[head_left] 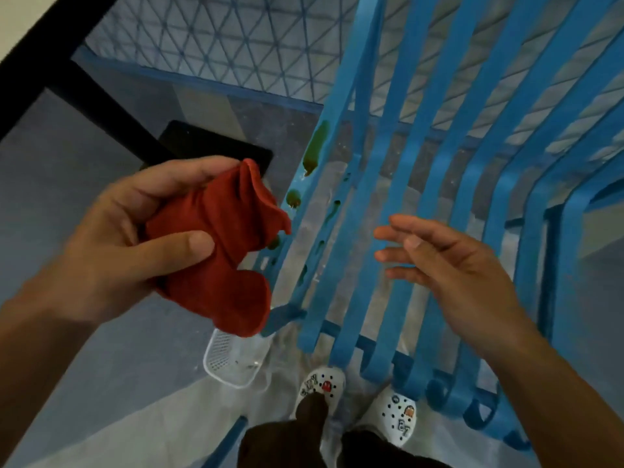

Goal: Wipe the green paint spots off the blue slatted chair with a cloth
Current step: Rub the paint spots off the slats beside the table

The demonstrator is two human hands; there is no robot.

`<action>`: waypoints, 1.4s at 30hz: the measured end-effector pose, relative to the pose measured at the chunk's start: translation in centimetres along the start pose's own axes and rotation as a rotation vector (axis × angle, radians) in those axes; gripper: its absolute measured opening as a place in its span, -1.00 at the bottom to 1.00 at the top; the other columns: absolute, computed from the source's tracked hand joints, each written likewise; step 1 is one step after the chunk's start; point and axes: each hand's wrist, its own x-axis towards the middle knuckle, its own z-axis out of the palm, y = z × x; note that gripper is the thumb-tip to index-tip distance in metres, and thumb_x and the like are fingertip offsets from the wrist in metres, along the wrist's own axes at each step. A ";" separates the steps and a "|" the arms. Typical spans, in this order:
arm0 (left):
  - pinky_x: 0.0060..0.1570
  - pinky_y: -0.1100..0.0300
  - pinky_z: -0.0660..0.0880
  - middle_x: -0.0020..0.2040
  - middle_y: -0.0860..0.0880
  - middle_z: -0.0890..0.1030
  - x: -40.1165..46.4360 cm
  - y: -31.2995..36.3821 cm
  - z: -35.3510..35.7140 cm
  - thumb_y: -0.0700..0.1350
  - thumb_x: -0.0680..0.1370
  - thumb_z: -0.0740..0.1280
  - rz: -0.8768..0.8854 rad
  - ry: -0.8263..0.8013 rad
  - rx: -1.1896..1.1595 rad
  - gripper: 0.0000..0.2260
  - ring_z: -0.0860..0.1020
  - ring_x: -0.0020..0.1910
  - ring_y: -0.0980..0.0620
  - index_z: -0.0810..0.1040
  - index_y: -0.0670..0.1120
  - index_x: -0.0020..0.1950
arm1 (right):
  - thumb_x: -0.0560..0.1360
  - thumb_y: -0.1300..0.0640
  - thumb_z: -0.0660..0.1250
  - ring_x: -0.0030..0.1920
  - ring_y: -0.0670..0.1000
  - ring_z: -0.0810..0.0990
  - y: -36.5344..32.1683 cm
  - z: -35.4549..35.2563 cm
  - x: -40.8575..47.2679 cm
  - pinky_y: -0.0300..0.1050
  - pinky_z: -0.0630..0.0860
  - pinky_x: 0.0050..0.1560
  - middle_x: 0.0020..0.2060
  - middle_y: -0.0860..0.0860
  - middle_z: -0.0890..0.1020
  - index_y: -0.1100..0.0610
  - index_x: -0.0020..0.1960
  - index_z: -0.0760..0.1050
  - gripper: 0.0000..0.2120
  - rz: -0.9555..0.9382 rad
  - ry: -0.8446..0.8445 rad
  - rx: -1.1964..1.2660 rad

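Left hand [111, 238] gripping crumpled red cloth [219, 244], slatted blue chair [435, 184]

Counts: 1 blue chair [381, 211]; 1 red cloth [223, 244]; 2 hands; 2 white clogs; 1 white basket [229, 363]; several green spots.

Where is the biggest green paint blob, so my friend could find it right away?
Find the blue slatted chair and go to its leftmost slat, next to the red cloth gripped in the left hand. The biggest blob is highest on that slat, a long dark-green smear; the spots below it are small dots.
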 end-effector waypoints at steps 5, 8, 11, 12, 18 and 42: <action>-0.01 0.18 0.64 0.08 0.06 0.72 -1.4 -3.7 -1.0 0.15 0.32 0.59 0.043 0.008 -0.070 -0.53 0.69 0.02 0.10 0.66 0.11 0.19 | 0.51 0.07 0.28 0.04 0.07 0.72 2.8 1.3 0.6 0.00 0.66 0.09 0.10 -0.01 0.72 0.06 0.24 0.58 -0.67 -0.151 -0.018 -0.052; -0.05 0.19 0.64 0.03 -0.02 0.72 -1.9 -5.4 -1.4 0.12 0.29 0.62 0.052 0.035 -0.120 -0.54 0.70 -0.04 0.06 0.66 0.05 0.13 | 0.53 0.07 0.28 0.05 0.07 0.72 2.9 1.9 0.6 -0.05 0.66 0.06 0.11 -0.01 0.72 0.03 0.25 0.58 -0.69 -0.261 -0.012 -0.097; -0.06 0.19 0.64 -0.02 -0.04 0.72 -2.8 -6.6 -1.4 0.14 0.26 0.63 0.054 0.080 -0.137 -0.59 0.69 -0.09 0.05 0.67 0.05 0.03 | 0.61 0.13 0.27 0.06 0.04 0.71 3.0 2.8 -0.5 -0.07 0.66 0.07 0.12 -0.04 0.71 0.02 0.27 0.58 -0.73 -0.297 0.004 -0.146; -0.09 0.21 0.64 -0.04 -0.02 0.72 -2.8 -7.0 -1.5 0.15 0.26 0.62 0.049 0.081 -0.137 -0.61 0.69 -0.11 0.07 0.67 0.06 0.00 | 0.63 0.15 0.26 0.06 0.03 0.72 3.1 3.0 -0.9 -0.07 0.66 0.07 0.11 -0.05 0.72 0.02 0.28 0.58 -0.74 -0.285 0.013 -0.156; -0.20 0.33 0.58 -0.17 0.07 0.70 -5.4 -7.1 -3.0 0.33 0.20 0.59 0.016 0.133 0.091 -0.60 0.65 -0.20 0.17 0.64 0.12 -0.14 | 0.62 0.17 0.28 0.01 -0.03 0.72 4.0 6.3 -4.4 -0.15 0.66 0.03 0.08 -0.12 0.72 0.01 0.26 0.58 -0.75 -0.251 0.104 -0.163; -0.46 0.35 0.51 -0.28 0.02 0.68 -2.4 -7.8 0.3 0.07 0.40 0.56 -0.237 0.244 0.594 -0.77 0.64 -0.35 0.18 0.60 -0.02 -0.17 | 0.63 0.18 0.31 -0.12 -0.04 0.71 5.6 11.0 -1.2 -0.18 0.64 -0.07 -0.02 -0.04 0.72 0.04 0.12 0.61 -0.86 -0.232 0.230 -0.142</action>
